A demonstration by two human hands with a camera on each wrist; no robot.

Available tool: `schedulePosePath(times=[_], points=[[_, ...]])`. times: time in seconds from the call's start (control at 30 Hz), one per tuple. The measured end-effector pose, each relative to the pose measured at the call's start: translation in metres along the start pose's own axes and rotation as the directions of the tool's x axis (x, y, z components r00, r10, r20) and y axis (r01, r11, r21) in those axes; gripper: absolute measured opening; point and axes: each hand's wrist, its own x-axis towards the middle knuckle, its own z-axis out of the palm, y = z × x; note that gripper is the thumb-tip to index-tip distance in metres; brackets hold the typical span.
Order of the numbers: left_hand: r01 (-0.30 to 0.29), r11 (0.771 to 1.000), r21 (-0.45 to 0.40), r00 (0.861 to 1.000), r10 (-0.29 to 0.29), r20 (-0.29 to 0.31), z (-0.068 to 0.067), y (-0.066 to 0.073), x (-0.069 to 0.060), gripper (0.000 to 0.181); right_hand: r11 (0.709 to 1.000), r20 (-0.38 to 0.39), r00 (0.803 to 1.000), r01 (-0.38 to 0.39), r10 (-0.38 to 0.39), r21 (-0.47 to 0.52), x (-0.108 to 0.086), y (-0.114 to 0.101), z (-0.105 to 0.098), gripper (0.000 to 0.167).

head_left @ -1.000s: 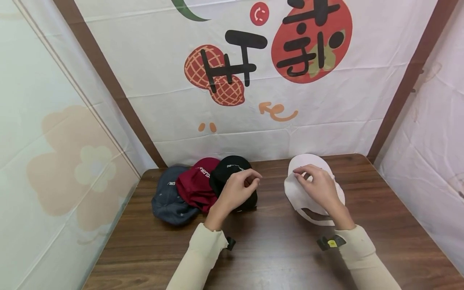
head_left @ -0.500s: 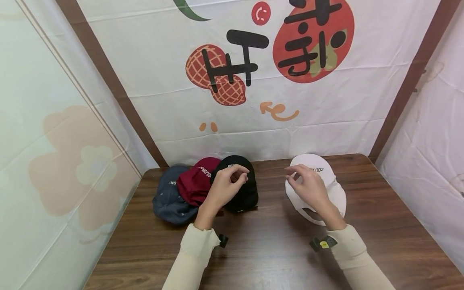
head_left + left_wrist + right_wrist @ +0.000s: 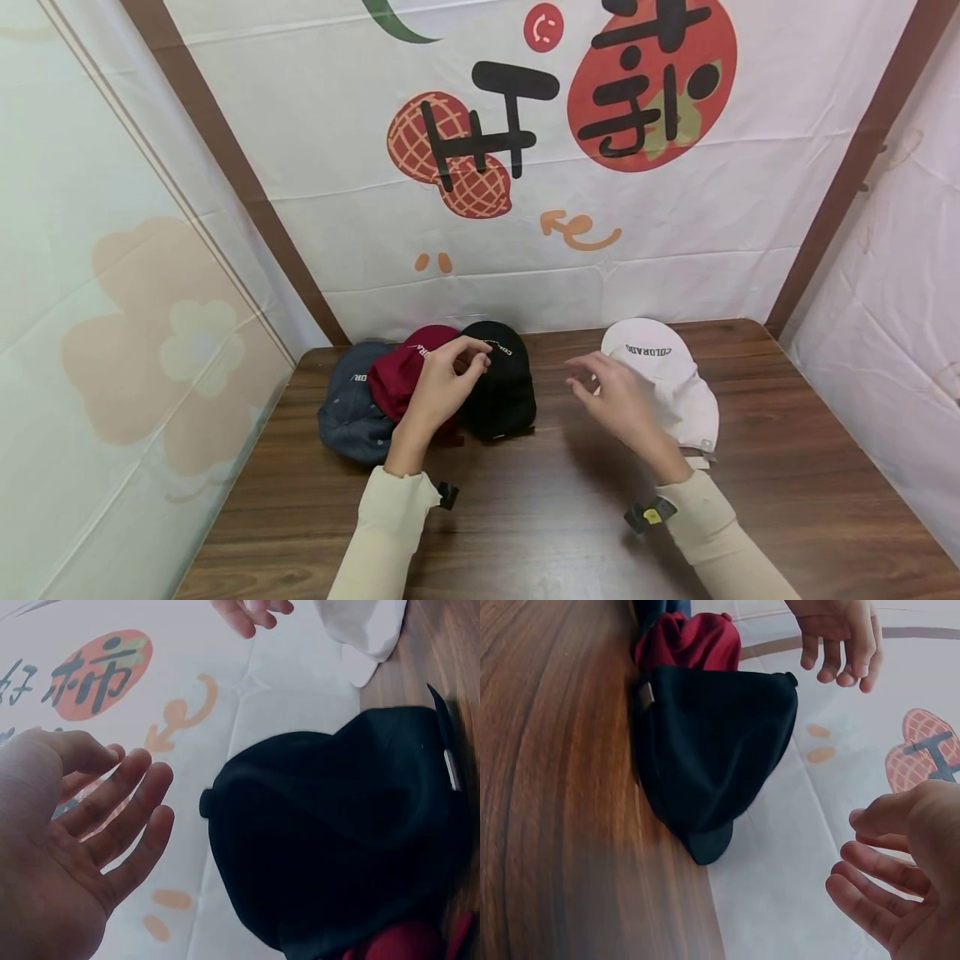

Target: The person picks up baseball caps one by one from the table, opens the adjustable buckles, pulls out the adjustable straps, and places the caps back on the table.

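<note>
My left hand (image 3: 442, 379) hovers over the black cap (image 3: 498, 392) and the edge of the maroon cap (image 3: 390, 383), fingers loosely bent and holding nothing. In the left wrist view the black cap (image 3: 330, 825) is apart from the left hand (image 3: 97, 825). My right hand (image 3: 618, 400) is in the air at the left side of the white cap (image 3: 675, 375), which has dark lettering. The right wrist view has the right hand (image 3: 907, 870) empty, with relaxed fingers, and the black cap (image 3: 712, 742) beyond it. A blue-grey cap (image 3: 348, 425) lies left of the maroon one, partly overlapped.
The brown wooden table (image 3: 540, 533) reaches back to a white printed curtain (image 3: 525, 283). More pale curtain hangs at the left and right sides. The black, maroon and blue-grey caps overlap in a row at the back left; the white cap lies separately at the back right.
Both hands have moved left in the head view. The white cap's lettering and more of the black cap are now uncovered. The caps themselves appear to stay where they were.
</note>
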Motion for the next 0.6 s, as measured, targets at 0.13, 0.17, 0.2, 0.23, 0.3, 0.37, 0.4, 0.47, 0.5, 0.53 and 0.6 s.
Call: schedulePosePath(times=[0.13,0.17,0.2,0.23,0.3,0.37,0.4,0.47,0.5,0.53,0.6], points=[[0.005,1.000,0.015,1.000,-0.005,-0.012,-0.005,-0.005,-0.002,0.014,0.999,0.007,1.000,0.020,-0.020,0.026,0.002,-0.004,0.006,0.025],[0.007,1.000,0.018,1.000,-0.007,-0.015,-0.007,-0.007,-0.003,0.014,0.999,0.011,1.000,0.022,-0.023,0.039,0.002,-0.005,0.008,0.025],[0.008,1.000,0.019,1.000,-0.008,-0.018,-0.008,-0.008,-0.003,0.014,0.998,0.016,1.000,0.024,-0.025,0.051,0.002,-0.006,0.009,0.026],[0.013,1.000,0.021,1.000,-0.013,-0.022,-0.009,-0.010,-0.004,0.014,0.998,0.020,0.999,0.029,-0.030,0.058,0.003,-0.007,0.010,0.026],[0.020,0.999,0.025,0.999,-0.019,-0.029,-0.010,-0.013,-0.005,0.014,0.997,0.024,0.999,0.044,-0.046,0.062,0.003,-0.009,0.014,0.026],[0.027,0.999,0.028,0.999,-0.026,-0.034,-0.012,-0.015,-0.007,0.014,0.996,0.027,0.998,0.057,-0.059,0.062,0.003,-0.011,0.017,0.027],[0.030,0.999,0.030,0.999,-0.029,-0.034,-0.012,-0.017,-0.007,0.014,0.996,0.029,0.998,0.061,-0.063,0.063,0.003,-0.012,0.018,0.027],[0.031,0.999,0.036,0.999,-0.030,-0.030,-0.013,-0.019,-0.008,0.015,0.996,0.031,0.997,0.066,-0.068,0.062,0.003,-0.013,0.021,0.027],[0.029,0.999,0.039,0.999,-0.028,-0.027,-0.013,-0.020,-0.009,0.015,0.996,0.036,0.997,0.062,-0.064,0.062,0.004,-0.014,0.021,0.027],[0.027,0.999,0.043,0.999,-0.026,-0.024,-0.013,-0.022,-0.009,0.015,0.996,0.041,0.997,0.058,-0.061,0.063,0.004,-0.015,0.022,0.028],[0.018,0.998,0.054,1.000,-0.017,-0.018,-0.013,-0.025,-0.010,0.015,0.996,0.051,0.997,0.053,-0.056,0.066,0.003,-0.017,0.023,0.028]])
